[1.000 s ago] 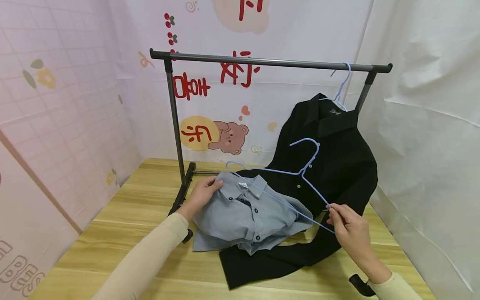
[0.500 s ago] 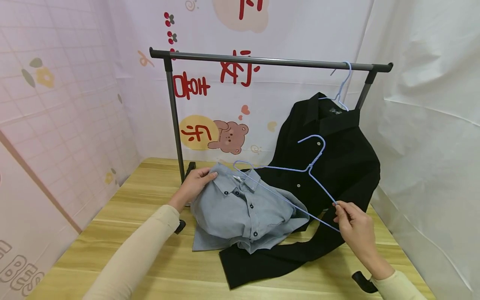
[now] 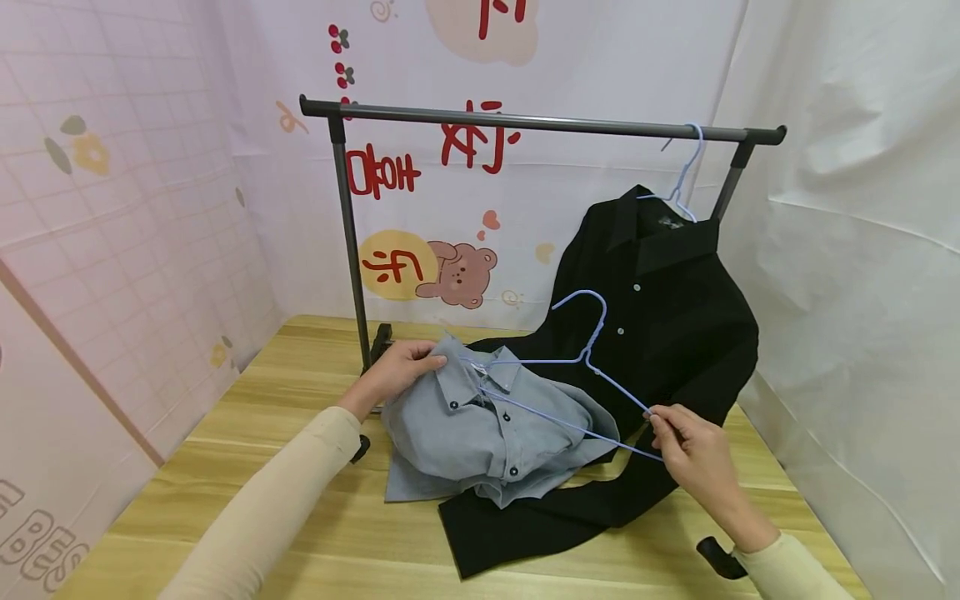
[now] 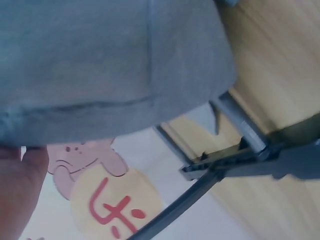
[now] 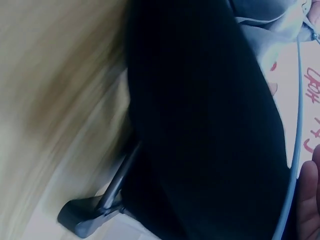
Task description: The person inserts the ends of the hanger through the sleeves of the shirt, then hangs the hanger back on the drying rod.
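Observation:
A blue-grey button shirt [image 3: 457, 446] lies bunched on the table, its collar facing up. My left hand [image 3: 397, 371] pinches the shirt near the left side of the collar; in the left wrist view the grey cloth [image 4: 115, 60] fills the upper part. My right hand [image 3: 693, 446] grips one end of a light blue wire hanger [image 3: 618, 389], hook upward. The hanger's far end is at the shirt's neck opening and partly hidden by the collar. In the right wrist view the hanger's wire [image 5: 295, 165] runs beside my fingers.
A black shirt [image 3: 675, 317] hangs on a second blue hanger [image 3: 682, 179] from the dark metal rack [image 3: 525, 122]. One black sleeve [image 3: 540, 529] lies across the wooden table [image 3: 255, 467] in front of the grey shirt. A printed cloth backdrop stands behind.
The hanger first shifted slightly right and up, then moved left and down, its far end now inside the collar area. My left hand has moved slightly left with the collar edge.

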Motion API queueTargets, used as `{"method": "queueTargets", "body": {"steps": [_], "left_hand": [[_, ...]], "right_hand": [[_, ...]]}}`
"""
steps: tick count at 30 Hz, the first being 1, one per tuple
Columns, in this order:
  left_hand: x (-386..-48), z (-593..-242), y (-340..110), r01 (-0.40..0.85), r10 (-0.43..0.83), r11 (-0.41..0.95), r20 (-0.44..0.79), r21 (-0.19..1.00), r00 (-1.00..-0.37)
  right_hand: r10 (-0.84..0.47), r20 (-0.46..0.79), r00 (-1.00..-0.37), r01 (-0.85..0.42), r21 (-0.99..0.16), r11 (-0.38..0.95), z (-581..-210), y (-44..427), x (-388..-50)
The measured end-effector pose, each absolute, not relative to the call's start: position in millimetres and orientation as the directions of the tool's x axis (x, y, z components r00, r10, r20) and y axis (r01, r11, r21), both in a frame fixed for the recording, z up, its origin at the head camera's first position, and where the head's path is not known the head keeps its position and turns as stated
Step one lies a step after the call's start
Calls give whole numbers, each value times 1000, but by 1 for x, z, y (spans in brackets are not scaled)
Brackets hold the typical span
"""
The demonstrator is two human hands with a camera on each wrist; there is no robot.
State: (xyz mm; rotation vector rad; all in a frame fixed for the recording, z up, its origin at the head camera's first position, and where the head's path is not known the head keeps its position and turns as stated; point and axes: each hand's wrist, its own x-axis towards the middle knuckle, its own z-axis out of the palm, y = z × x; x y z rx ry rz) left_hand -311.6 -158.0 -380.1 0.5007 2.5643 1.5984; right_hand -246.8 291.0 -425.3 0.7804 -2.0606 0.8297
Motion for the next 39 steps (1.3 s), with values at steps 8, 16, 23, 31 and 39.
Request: {"method": "queueTargets", "body": {"steps": [8, 16, 23, 31, 39], "left_hand": [[-313, -373, -140, 336, 423, 465, 128, 819, -897], [-309, -370, -118, 407, 462, 439, 187, 801, -867], [-305, -363, -106, 448, 440, 485, 233, 751, -867], [-304, -364, -99, 587, 558, 489, 286, 645, -779], [-306, -366, -95, 612, 581, 485, 293, 625, -760]], "right_hand": [[-237, 746, -623, -651, -326, 685, -413, 260, -267], [-304, 732, -610, -674, -278, 684, -406, 209, -283], [-385, 608, -694, -684, -389, 617, -405, 178, -292], [-565, 342, -751, -644, -569, 511, -382, 149, -312], [-669, 251, -699, -692, -472, 546, -372, 123, -330]]}}
